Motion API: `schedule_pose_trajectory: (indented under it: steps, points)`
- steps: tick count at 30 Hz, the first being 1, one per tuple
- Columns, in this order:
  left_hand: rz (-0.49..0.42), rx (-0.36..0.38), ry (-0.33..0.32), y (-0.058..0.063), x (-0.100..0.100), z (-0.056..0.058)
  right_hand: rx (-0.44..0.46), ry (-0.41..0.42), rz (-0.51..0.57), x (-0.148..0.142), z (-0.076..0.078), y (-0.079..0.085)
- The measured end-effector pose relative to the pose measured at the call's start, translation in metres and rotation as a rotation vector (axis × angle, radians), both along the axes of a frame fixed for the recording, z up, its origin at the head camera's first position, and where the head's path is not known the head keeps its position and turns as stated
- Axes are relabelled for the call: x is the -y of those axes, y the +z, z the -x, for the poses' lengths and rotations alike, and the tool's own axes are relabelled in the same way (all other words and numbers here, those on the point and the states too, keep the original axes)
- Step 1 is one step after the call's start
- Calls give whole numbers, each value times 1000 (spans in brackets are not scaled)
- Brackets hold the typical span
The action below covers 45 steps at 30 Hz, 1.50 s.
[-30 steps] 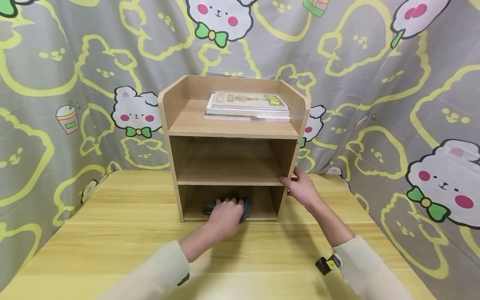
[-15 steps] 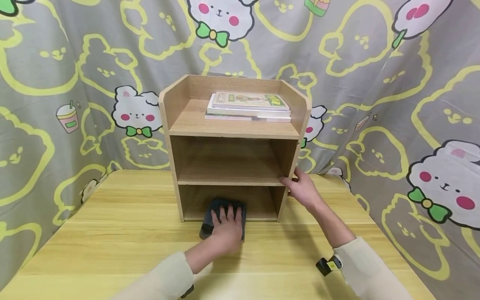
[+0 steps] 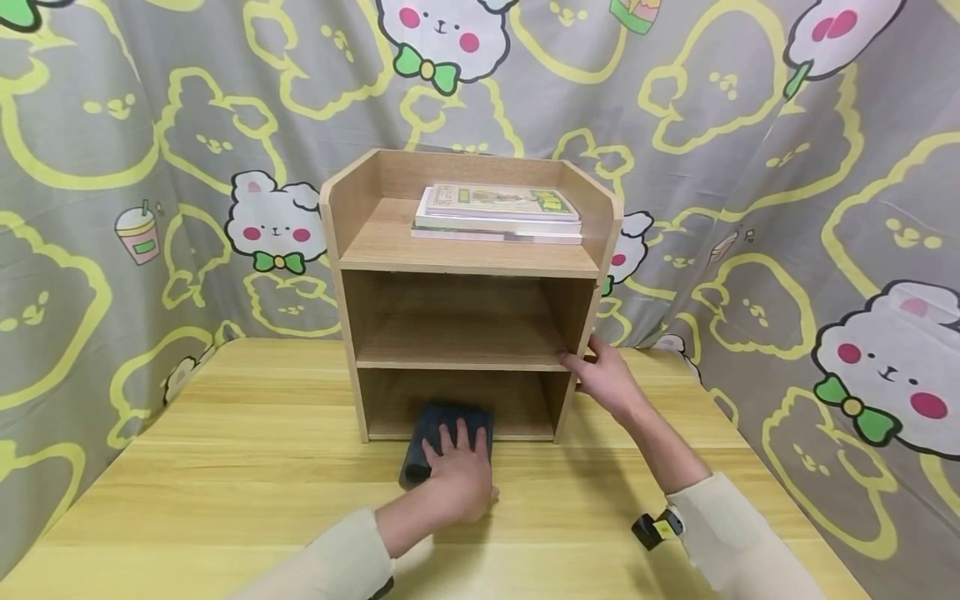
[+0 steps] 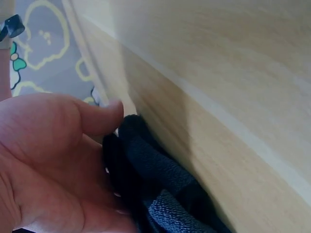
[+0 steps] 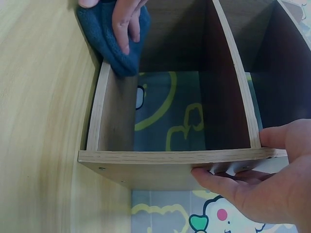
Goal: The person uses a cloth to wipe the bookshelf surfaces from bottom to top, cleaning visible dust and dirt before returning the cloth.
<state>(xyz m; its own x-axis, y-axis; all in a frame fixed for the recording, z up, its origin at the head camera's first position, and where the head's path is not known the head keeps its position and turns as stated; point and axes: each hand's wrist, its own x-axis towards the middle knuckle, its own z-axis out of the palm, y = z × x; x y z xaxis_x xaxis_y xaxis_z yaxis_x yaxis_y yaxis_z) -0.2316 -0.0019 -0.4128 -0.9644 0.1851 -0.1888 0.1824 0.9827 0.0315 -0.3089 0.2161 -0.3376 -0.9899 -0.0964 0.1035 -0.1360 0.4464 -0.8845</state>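
A dark blue cloth (image 3: 435, 423), folded and fuzzy like a towel, lies over the front edge of the bottom compartment and onto the table. On top of it rests my left hand (image 3: 461, 475), its fingers spread and straight; the left wrist view shows the cloth (image 4: 163, 170) against the palm side of the fingers. My right hand (image 3: 606, 383) grips the right side panel of the wooden shelf unit (image 3: 468, 260). In the right wrist view its thumb is at the middle board's front corner, with fingers against the outer face.
A stack of several books (image 3: 497, 215) lies on the shelf unit's top. The unit stands on a wood-grain table (image 3: 225, 467), with a patterned grey curtain (image 3: 187, 125) behind and at both sides. A small black device (image 3: 651, 530) is on my right wrist.
My left hand has come out of the bottom compartment toward me, drawing the cloth over the front edge. Its bent fingers have spread flat. The right hand stays in place.
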Motion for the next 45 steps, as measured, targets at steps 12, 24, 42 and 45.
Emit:
schedule_pose_trajectory:
  steps: [12, 24, 42, 45]
  points:
    - [-213, 191, -180, 32, 32, 21, 28, 19, 25, -2, 4, -2]
    - [-758, -166, -172, 92, 105, 33, 25, 25, 25, 0, 0, -1]
    - [-1169, -568, 377, 106, 167, 38, 17, 28, 22, -3, 2, -1]
    - [-1175, -498, 364, 102, 172, 41, 17, 25, 16, -2, 2, -1]
